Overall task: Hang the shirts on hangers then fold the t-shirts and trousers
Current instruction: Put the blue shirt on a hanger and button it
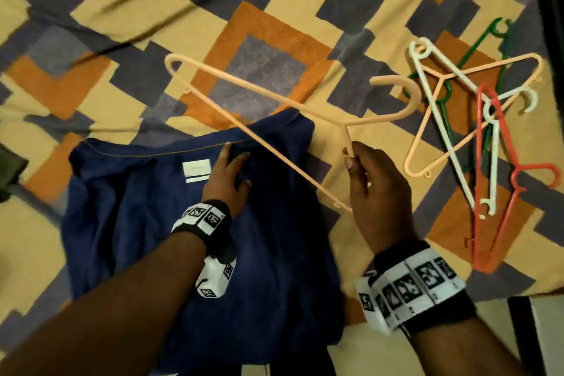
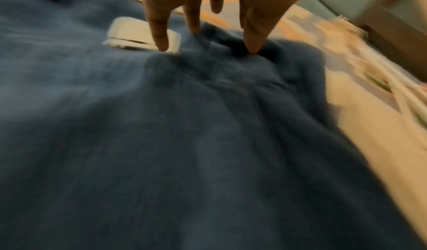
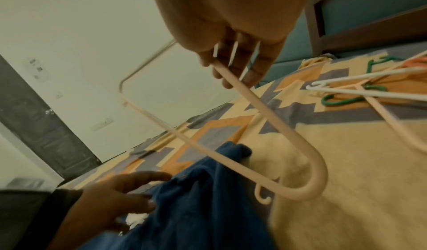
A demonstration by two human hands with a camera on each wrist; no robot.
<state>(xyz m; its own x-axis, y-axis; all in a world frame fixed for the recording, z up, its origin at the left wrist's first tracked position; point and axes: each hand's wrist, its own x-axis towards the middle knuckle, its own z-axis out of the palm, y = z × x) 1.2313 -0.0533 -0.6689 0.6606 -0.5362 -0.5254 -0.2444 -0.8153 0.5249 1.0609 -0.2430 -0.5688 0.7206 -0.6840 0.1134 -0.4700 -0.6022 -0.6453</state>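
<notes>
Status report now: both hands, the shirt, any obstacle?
Left hand flat on blue shirt near collar. Right hand grips peach hanger, raised over shirt. Spare hangers lie aside, nothing blocking.

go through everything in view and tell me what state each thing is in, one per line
Blue shirt: lying rumpled on the bed, not on a hanger.
Peach hanger: lifted above the shirt, empty.
Left hand: fingertips pressing the shirt near its collar.
Right hand: gripping the peach hanger.
Spare hangers: loose pile on the bedspread, empty.

Hanger pile crowds the bedspread on the right
</notes>
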